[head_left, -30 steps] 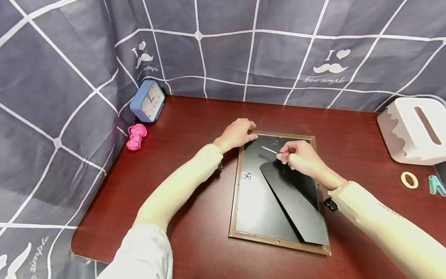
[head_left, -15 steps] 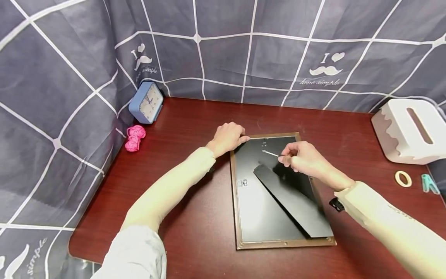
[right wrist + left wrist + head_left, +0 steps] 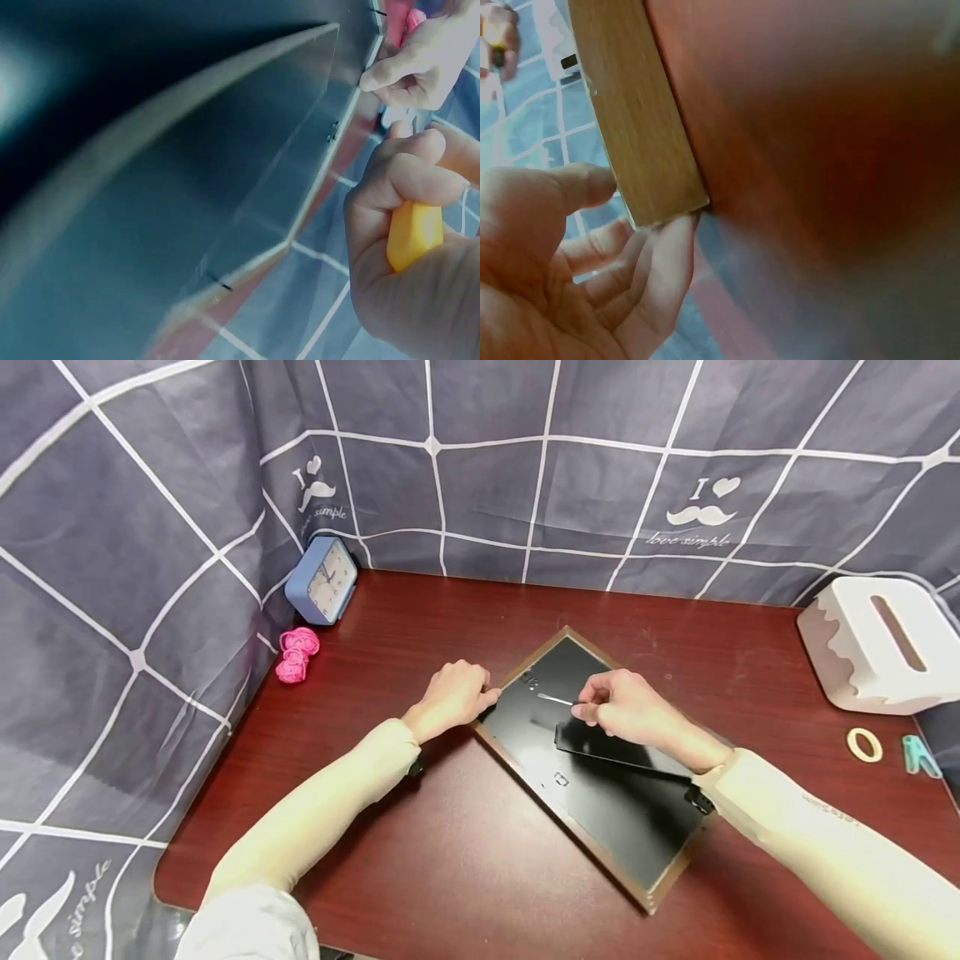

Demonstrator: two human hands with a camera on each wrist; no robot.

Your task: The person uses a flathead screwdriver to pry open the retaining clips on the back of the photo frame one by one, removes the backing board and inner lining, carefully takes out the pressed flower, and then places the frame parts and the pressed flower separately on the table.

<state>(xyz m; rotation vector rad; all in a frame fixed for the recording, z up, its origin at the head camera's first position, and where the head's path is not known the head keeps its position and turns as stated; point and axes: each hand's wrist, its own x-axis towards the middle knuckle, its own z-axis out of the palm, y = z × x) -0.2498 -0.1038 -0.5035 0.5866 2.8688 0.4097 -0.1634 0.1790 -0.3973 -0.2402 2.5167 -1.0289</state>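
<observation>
A wooden picture frame (image 3: 525,770) lies face down and diagonal on the red-brown table, its black backing (image 3: 622,814) up and its black stand leg (image 3: 626,752) raised a little. My left hand (image 3: 468,692) grips the frame's left corner; in the left wrist view the fingers (image 3: 660,255) curl round the wooden edge (image 3: 641,127). My right hand (image 3: 592,702) holds a small screwdriver over the backing, with its thin metal shaft (image 3: 555,698) pointing left. The right wrist view shows its yellow handle (image 3: 412,232) inside my curled fingers.
A blue alarm clock (image 3: 324,578) and a pink bundle (image 3: 296,653) sit at the back left. At the right stand a white tissue box (image 3: 881,643), a tape ring (image 3: 864,744) and a teal clip (image 3: 918,756). Grey checked cloth walls the table behind and left.
The frame has turned counter-clockwise from upright to diagonal. My left hand moved nearer and left with its corner; my right hand kept the screwdriver over the backing.
</observation>
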